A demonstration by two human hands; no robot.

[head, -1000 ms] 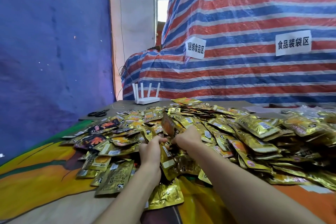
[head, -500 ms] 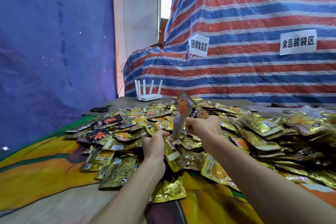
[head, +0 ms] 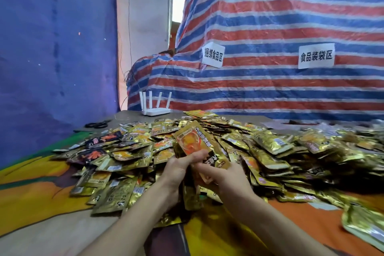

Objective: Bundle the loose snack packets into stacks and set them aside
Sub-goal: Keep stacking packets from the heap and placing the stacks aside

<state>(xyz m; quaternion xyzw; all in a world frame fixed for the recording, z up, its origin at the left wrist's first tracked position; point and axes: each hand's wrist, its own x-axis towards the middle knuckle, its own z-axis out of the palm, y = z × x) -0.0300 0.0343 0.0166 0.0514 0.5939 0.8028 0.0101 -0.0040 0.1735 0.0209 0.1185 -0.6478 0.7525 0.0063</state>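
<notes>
left to right: scissors (head: 97, 124) at the far edge of the worktop (head: 41, 233); left hand (head: 178, 169), its grip curled round a small handful of packets (head: 195, 141); right hand (head: 226, 174), its grip pinching the same handful from the other side (front packet face up, orange print showing). half a second earlier the right hand held this packet raised, apart from the left; it now lies against the handful, so the stack likely gains one. the loose pile (head: 270, 147) stretches right, barely reduced.

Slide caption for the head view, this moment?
Left hand and right hand grip gold snack packets above the loose pile on the table; white router and scissors behind.
</notes>
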